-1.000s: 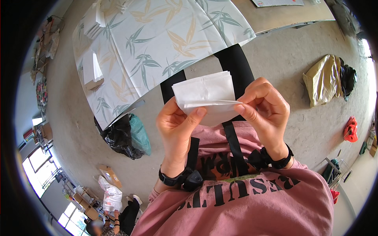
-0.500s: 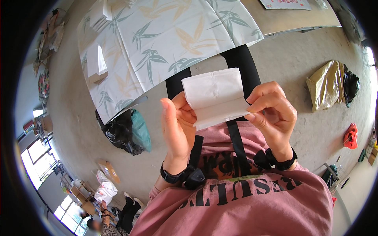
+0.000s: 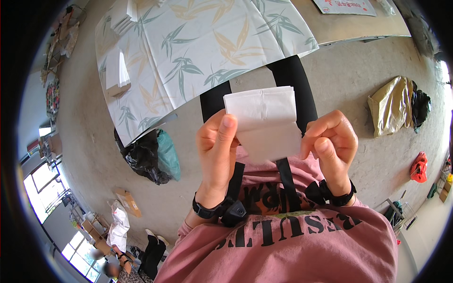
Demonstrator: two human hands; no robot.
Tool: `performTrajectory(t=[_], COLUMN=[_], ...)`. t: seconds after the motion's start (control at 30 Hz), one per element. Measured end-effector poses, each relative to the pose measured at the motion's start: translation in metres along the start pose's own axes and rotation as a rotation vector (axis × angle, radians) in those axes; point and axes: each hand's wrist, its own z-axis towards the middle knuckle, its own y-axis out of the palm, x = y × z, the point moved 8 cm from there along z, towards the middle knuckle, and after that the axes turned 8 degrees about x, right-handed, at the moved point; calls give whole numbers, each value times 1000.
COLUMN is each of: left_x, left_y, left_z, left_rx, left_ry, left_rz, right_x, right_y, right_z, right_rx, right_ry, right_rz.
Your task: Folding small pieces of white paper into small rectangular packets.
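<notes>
A folded white paper (image 3: 264, 111), with a crease across it and layered edges at its far side, is held up in front of my body. My left hand (image 3: 218, 141) grips its left edge, the thumb on top and the other fingers behind. Beside the right edge, my right hand (image 3: 332, 144) has bent fingers, with the thumb apart from the index finger and off the paper. The index fingertip is close to the paper's edge; whether it touches cannot be made out.
Ahead stands a table with a leaf-patterned cloth (image 3: 188, 52), bearing white paper stacks (image 3: 118, 70) at its left. Black and teal bags (image 3: 146, 158) lie on the floor at left, a gold bag (image 3: 390, 106) and red bag (image 3: 419, 166) at right. Another person (image 3: 125, 266) is at lower left.
The paper's near part has flattened out and now hangs down. My left thumb has come over its edge. My right hand has let go and drawn slightly away to the right.
</notes>
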Motion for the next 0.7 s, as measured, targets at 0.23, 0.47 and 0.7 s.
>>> performTrajectory(t=[0.23, 0.47, 0.7], left_x=[3, 2, 3], left_y=[5, 10, 10], left_z=[-1, -4, -5], left_rx=[-10, -50, -64], left_ry=[63, 85, 121], left_rz=[135, 184, 186], right_x=[0, 3, -3], right_y=[-7, -3, -4], right_z=[9, 9, 11], right_rx=[169, 135, 132], right_ry=[74, 50, -59], right_rz=[-49, -172, -153])
